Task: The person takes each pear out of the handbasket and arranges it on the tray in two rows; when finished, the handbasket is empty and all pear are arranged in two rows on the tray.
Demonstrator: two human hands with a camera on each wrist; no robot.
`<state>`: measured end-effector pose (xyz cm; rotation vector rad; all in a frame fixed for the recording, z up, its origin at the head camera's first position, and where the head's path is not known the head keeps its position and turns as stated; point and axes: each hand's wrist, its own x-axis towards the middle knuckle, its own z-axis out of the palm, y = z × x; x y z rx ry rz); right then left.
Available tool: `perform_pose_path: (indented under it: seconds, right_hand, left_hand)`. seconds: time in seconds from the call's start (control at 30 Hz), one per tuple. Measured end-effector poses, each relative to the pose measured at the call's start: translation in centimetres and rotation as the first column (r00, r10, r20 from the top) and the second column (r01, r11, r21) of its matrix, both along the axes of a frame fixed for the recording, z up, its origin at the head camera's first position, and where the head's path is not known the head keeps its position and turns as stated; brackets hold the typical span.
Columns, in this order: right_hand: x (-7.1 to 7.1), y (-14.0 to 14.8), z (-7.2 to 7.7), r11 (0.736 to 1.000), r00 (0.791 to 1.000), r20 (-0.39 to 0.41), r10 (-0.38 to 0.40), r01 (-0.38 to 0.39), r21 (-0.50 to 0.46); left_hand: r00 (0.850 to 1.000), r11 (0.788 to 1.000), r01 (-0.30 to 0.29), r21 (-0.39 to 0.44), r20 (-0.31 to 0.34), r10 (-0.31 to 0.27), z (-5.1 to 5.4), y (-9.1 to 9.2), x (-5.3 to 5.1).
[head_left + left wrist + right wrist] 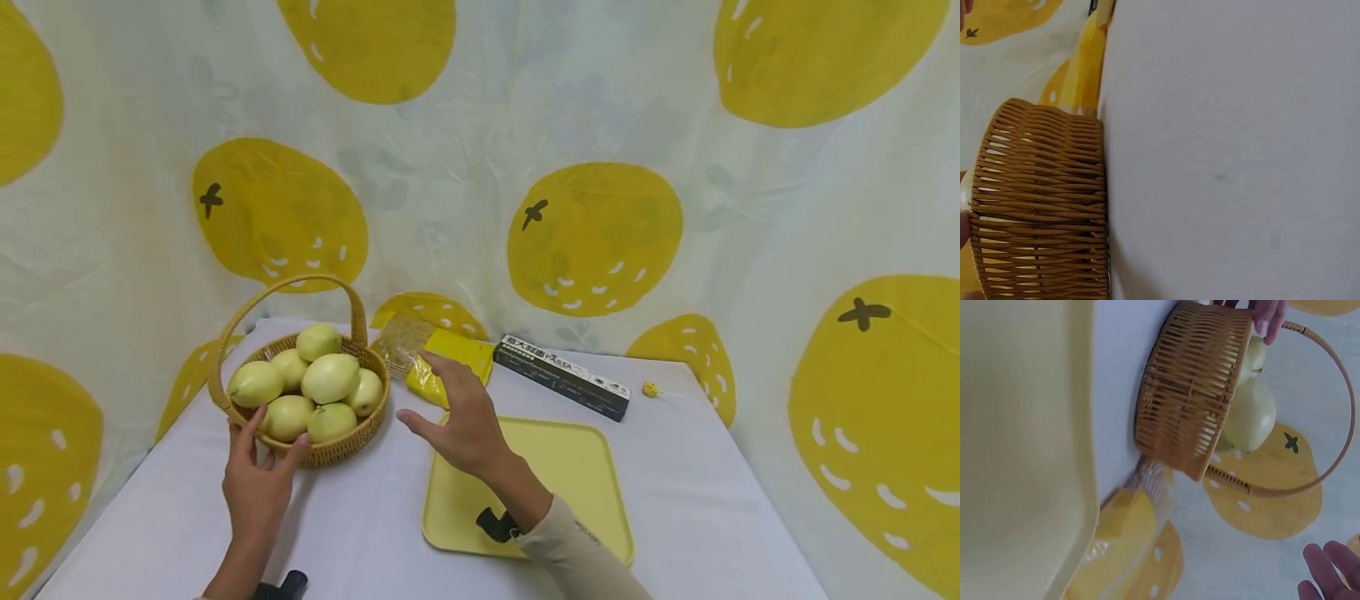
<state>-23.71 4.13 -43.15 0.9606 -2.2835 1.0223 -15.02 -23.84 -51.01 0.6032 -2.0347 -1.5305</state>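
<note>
A round wicker basket (pixel 333 452) with a tall arched handle stands on the left of the table. Several pale yellow-green fruits (pixel 330 379), pear-like in shape, are heaped inside it. At the near-left rim, my left hand (pixel 255 496) touches the basket with spread fingers, some fingertips over the rim by the fruits. Only fingertips of it show at the edge of the left wrist view, beside the wicker wall (pixel 1041 200). My right hand (pixel 468 425) is held above the far-left part of a yellow tray (pixel 555 475), thumb and fingers apart, holding nothing.
Behind the tray lie a yellow packet (pixel 461 354) with a clear part and a long black-and-white pasta box (pixel 562 377). A small yellow lollipop-like item (pixel 651 389) lies to the right. A fruit-patterned curtain (pixel 450 167) hangs behind the white-covered table (pixel 697 517).
</note>
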Motion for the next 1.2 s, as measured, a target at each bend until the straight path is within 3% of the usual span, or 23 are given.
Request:
perform_pose_path:
  seconds: [0.17, 0.37, 0.57, 0.87, 1.2]
  right_hand:
    - [0.0, -2.0, 0.2, 0.999, 0.998, 0.04, 0.045, -0.045, -0.012]
    - [-0.3, -4.3, 0.2, 0.995, 0.994, 0.061, 0.087, -0.084, -0.047]
    - [-1.0, -6.1, -0.3, 0.992, 0.983, 0.135, 0.122, -0.115, -0.061]
    - [-2.2, -9.3, -1.6, 0.997, 0.938, 0.339, 0.066, -0.052, -0.05]
    - [-3.4, -12.7, -2.0, 0.999, 0.902, 0.43, -0.032, 0.038, -0.004]
  left_hand:
    - [0.999, 1.0, 0.003, 0.022, 0.041, -0.004, -0.3, -0.1, -0.1]
    - [0.997, 0.993, 0.009, 0.118, 0.081, -0.018, -0.2, -0.1, -0.2]
    - [0.998, 0.98, 0.017, 0.201, 0.058, -0.029, -0.3, 0.1, -0.2]
    - [0.999, 0.977, 0.01, 0.214, 0.05, -0.021, -0.4, 0.3, -0.1]
    - [1.0, 0.971, 0.012, 0.238, 0.015, -0.016, -0.5, 0.4, -0.3]
